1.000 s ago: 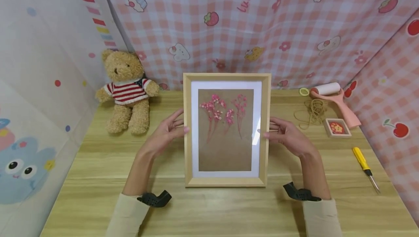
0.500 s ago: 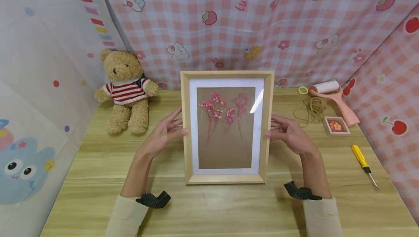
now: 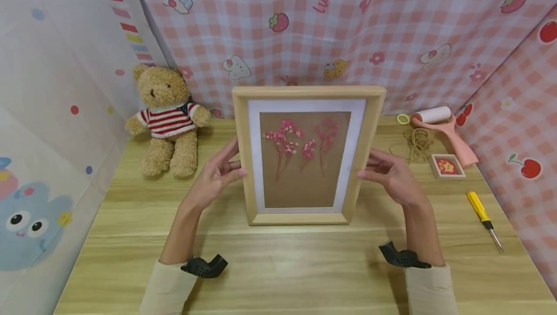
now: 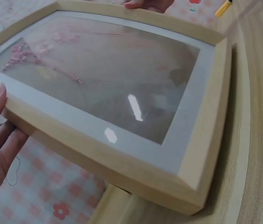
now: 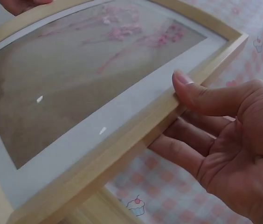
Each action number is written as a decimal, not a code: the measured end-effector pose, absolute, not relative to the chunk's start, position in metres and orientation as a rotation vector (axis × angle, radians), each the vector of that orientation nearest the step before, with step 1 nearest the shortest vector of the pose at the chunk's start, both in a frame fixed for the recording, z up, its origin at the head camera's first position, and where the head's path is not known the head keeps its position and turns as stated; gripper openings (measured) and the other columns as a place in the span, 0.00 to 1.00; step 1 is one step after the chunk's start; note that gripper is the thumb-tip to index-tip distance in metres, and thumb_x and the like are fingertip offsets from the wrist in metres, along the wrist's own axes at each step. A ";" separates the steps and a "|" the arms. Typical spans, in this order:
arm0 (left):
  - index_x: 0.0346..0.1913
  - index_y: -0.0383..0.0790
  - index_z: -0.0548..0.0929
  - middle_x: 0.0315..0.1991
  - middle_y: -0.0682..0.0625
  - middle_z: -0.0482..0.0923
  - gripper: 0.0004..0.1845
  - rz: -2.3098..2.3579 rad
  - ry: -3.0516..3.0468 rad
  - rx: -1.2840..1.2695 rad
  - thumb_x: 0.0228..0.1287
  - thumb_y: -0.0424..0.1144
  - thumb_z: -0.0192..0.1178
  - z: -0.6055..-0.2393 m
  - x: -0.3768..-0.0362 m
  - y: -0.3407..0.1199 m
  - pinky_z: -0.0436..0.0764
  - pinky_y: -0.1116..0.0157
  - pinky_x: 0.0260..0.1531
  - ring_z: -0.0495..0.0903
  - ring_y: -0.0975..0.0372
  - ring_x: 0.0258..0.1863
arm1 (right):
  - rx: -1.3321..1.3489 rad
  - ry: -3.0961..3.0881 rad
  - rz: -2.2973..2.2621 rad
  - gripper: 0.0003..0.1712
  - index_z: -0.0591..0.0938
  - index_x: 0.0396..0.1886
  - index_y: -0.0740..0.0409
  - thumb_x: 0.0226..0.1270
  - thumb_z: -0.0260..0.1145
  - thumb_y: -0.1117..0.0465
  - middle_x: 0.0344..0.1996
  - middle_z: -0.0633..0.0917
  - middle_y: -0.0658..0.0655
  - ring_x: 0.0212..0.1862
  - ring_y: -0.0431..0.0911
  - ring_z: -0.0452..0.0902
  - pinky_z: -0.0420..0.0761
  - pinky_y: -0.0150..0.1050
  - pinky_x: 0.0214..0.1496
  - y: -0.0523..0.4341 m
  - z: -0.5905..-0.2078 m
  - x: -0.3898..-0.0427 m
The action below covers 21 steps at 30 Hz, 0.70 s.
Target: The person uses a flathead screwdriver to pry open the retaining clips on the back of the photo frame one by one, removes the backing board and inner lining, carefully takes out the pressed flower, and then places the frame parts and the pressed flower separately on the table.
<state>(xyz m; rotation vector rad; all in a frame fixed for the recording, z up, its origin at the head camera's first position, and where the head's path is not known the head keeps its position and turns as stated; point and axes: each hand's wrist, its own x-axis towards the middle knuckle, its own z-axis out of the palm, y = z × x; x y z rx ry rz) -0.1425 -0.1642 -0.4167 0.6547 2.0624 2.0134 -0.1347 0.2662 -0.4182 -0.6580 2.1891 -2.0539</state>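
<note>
The wooden picture frame [image 3: 308, 96] is held by its side rails — left hand [image 3: 214, 178] and right hand [image 3: 393, 177] each pinching thumb-to-fingers — lower edge on the table [image 3: 278, 266].

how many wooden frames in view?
2. A big picture frame stands at the table's middle, tilted toward the camera, held at its sides by the left hand and right hand. A small frame lies flat at the right, near the rubber bands.
</note>
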 end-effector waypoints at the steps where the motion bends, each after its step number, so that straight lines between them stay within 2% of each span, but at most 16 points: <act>1: 0.88 0.27 0.43 0.88 0.28 0.45 0.46 2.019 2.070 0.661 0.75 0.14 0.54 -0.416 -0.142 -0.164 0.83 0.68 0.65 0.69 0.30 0.74 | -0.668 2.198 -2.059 0.36 0.86 0.72 0.54 0.70 0.65 0.84 0.52 0.94 0.43 0.52 0.37 0.92 0.90 0.31 0.53 0.266 -0.418 -0.134; 4: 0.86 0.23 0.43 0.87 0.25 0.42 0.45 2.020 2.120 0.657 0.75 0.14 0.55 -0.414 -0.139 -0.164 0.83 0.70 0.65 0.68 0.30 0.74 | -0.705 2.240 -2.057 0.33 0.85 0.71 0.60 0.70 0.66 0.84 0.51 0.94 0.43 0.51 0.37 0.92 0.90 0.30 0.51 0.266 -0.417 -0.134; 8: 0.85 0.20 0.45 0.86 0.24 0.42 0.43 2.004 2.222 0.617 0.75 0.16 0.56 -0.414 -0.136 -0.164 0.83 0.72 0.63 0.70 0.31 0.72 | -0.750 2.334 -2.042 0.26 0.89 0.64 0.66 0.68 0.69 0.83 0.45 0.95 0.45 0.43 0.35 0.90 0.88 0.28 0.44 0.264 -0.418 -0.134; 10: 0.85 0.20 0.47 0.86 0.24 0.45 0.42 2.010 2.255 0.604 0.75 0.16 0.57 -0.414 -0.135 -0.163 0.83 0.72 0.63 0.72 0.30 0.71 | -0.769 2.411 -2.016 0.18 0.91 0.53 0.68 0.67 0.70 0.83 0.36 0.93 0.45 0.34 0.33 0.83 0.82 0.27 0.35 0.262 -0.418 -0.135; 12: 0.84 0.21 0.50 0.85 0.25 0.48 0.41 2.012 2.296 0.573 0.75 0.17 0.57 -0.415 -0.135 -0.162 0.84 0.70 0.63 0.73 0.28 0.70 | -0.777 2.489 -1.987 0.12 0.91 0.41 0.67 0.66 0.71 0.84 0.27 0.88 0.45 0.26 0.33 0.74 0.74 0.30 0.26 0.261 -0.419 -0.135; 14: 0.84 0.21 0.52 0.85 0.25 0.51 0.39 2.009 2.338 0.536 0.75 0.17 0.56 -0.416 -0.135 -0.160 0.83 0.66 0.65 0.73 0.27 0.71 | -0.770 2.576 -1.948 0.13 0.88 0.31 0.64 0.64 0.71 0.84 0.21 0.82 0.45 0.21 0.35 0.64 0.66 0.35 0.22 0.259 -0.420 -0.135; 16: 0.83 0.21 0.54 0.84 0.25 0.54 0.37 2.011 2.382 0.503 0.77 0.18 0.56 -0.416 -0.135 -0.158 0.82 0.63 0.67 0.74 0.26 0.70 | -0.745 2.642 -1.927 0.15 0.87 0.26 0.63 0.62 0.71 0.85 0.19 0.82 0.43 0.19 0.35 0.63 0.64 0.38 0.21 0.258 -0.422 -0.135; 17: 0.82 0.20 0.56 0.83 0.24 0.55 0.35 2.014 2.403 0.501 0.77 0.19 0.56 -0.417 -0.135 -0.157 0.82 0.63 0.67 0.76 0.28 0.69 | -0.725 2.665 -1.924 0.14 0.87 0.26 0.64 0.62 0.71 0.85 0.19 0.82 0.41 0.19 0.35 0.64 0.64 0.38 0.21 0.258 -0.423 -0.134; 18: 0.80 0.18 0.62 0.80 0.21 0.62 0.31 2.017 2.421 0.522 0.78 0.19 0.55 -0.418 -0.135 -0.155 0.83 0.63 0.67 0.81 0.32 0.67 | -0.699 2.682 -1.927 0.13 0.87 0.26 0.65 0.61 0.72 0.85 0.20 0.84 0.41 0.20 0.34 0.66 0.65 0.36 0.21 0.258 -0.424 -0.134; 21: 0.73 0.14 0.70 0.68 0.18 0.74 0.24 2.067 2.433 0.651 0.78 0.18 0.53 -0.422 -0.137 -0.151 0.84 0.69 0.64 0.87 0.53 0.61 | -0.648 2.650 -2.000 0.10 0.89 0.29 0.70 0.59 0.71 0.85 0.26 0.90 0.40 0.24 0.32 0.78 0.75 0.27 0.26 0.258 -0.428 -0.134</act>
